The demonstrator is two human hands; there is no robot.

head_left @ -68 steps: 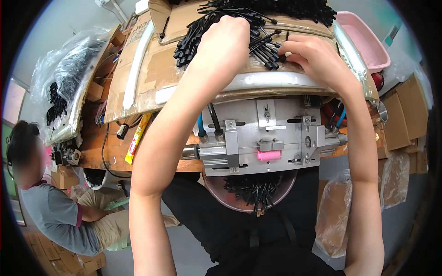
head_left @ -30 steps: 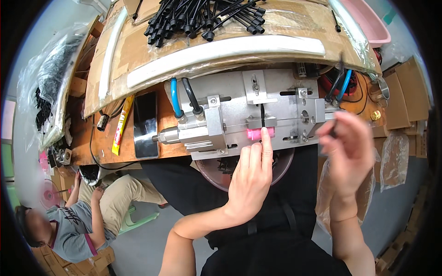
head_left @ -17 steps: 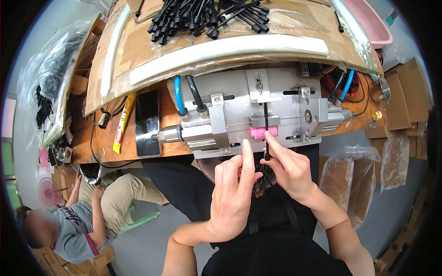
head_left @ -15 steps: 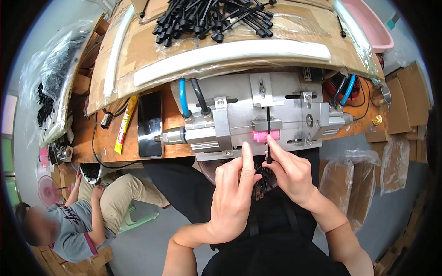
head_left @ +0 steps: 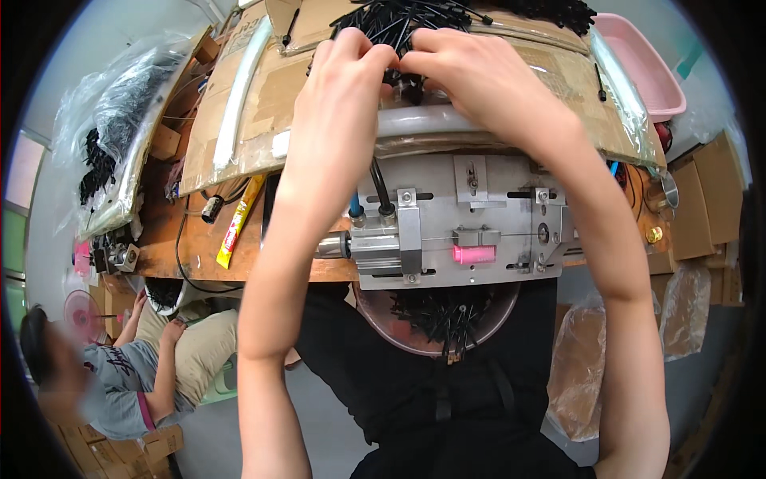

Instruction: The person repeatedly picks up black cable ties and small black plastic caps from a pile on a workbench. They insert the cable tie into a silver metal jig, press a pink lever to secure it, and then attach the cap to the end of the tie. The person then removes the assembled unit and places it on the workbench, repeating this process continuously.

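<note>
Both arms reach forward to a pile of thin black rods with thicker ends (head_left: 391, 22) on a cardboard-covered shelf. My left hand (head_left: 347, 68) is closed at the pile's near edge, fingertips pinched together. Close beside it, my right hand (head_left: 459, 64) has its fingers curled in, nearly touching the left. Black pieces show between and below the fingertips, but the exact grip is hidden. Nearer to me stands a metal clamping fixture (head_left: 439, 219) with a pink block (head_left: 474, 255) at its middle; no rod lies across it. A bowl (head_left: 375, 319) holding more black rods is below.
A yellow tube (head_left: 241, 223) and a black cable lie on the wooden table (head_left: 167, 247) at left. A pink basin (head_left: 638, 68) stands far right, above cardboard boxes (head_left: 706, 195). At lower left sits another person (head_left: 120, 383). White padding edges the shelf.
Both hands have moved from the fixture up and forward to the rod pile. The black rod that my right hand held across the pink block is gone from there. The view has shifted slightly.
</note>
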